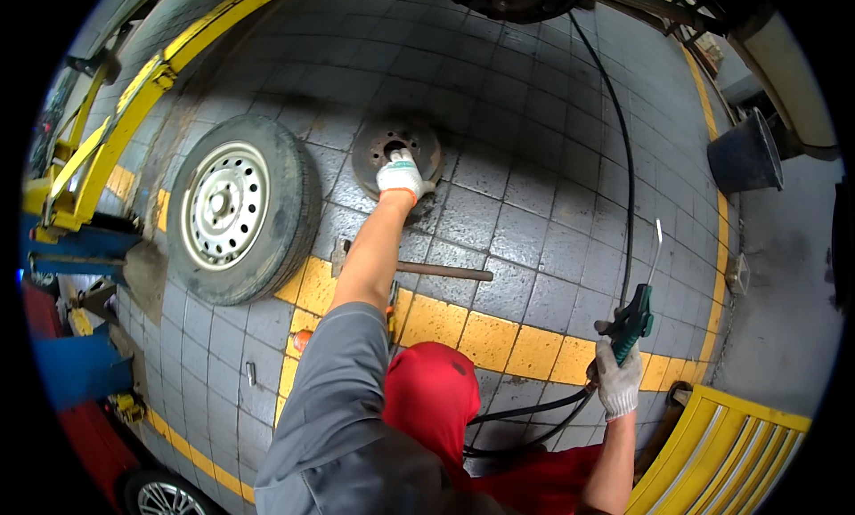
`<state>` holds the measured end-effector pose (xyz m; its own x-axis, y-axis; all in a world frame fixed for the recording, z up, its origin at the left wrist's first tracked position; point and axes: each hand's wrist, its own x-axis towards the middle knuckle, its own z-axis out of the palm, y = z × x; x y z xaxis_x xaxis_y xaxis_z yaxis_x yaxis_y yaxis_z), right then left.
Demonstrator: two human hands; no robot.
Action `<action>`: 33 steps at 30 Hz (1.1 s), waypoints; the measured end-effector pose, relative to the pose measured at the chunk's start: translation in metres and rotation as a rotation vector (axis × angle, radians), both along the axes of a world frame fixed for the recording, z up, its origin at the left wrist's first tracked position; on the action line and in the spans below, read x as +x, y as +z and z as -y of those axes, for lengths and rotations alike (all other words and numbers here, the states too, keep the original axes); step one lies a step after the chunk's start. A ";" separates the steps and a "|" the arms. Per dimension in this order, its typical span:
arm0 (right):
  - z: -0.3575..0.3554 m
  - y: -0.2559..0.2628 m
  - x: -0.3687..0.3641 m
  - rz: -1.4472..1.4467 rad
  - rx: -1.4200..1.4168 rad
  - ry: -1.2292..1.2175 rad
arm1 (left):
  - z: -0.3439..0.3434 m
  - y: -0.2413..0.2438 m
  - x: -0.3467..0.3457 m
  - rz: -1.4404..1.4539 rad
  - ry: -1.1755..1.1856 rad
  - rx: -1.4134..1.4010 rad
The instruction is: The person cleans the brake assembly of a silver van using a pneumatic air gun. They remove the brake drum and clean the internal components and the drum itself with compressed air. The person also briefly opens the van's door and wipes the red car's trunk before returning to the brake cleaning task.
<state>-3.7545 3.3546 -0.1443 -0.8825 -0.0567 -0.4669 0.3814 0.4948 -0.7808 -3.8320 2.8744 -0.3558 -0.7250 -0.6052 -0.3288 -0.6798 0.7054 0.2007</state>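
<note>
My left hand (401, 174), in a white knit glove with an orange cuff, is on a rusty brake drum (374, 141). Its fingertips reach the drum's central hole and cover part of the face; how far they go in is hidden. At the right, my gloved right hand (616, 378) grips a green air blow gun (631, 328), its thin bent metal nozzle pointing up and away. A black air hose (624, 141) runs over the floor, with loops near my red-trousered knee (431, 388). A hammer (444, 270) lies below the drum, its head partly behind my left forearm.
A wheel with tyre (244, 208) is left of the drum. Yellow lift arms (127, 121) stand at far left, near a red car (100, 441). A black bucket (745, 151) is at right, a yellow slatted panel (715, 455) at lower right. A small metal cylinder (250, 373) lies on the tiles.
</note>
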 end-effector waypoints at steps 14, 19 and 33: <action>0.070 -0.135 0.067 0.307 0.304 0.720 | 0.055 0.032 0.037 -0.377 -0.024 0.547; 0.114 -0.162 0.083 0.225 0.228 0.742 | 0.117 0.020 0.091 -0.740 0.457 1.312; 0.171 -0.223 0.070 0.189 0.079 0.609 | 0.014 0.039 0.203 -0.958 0.923 1.314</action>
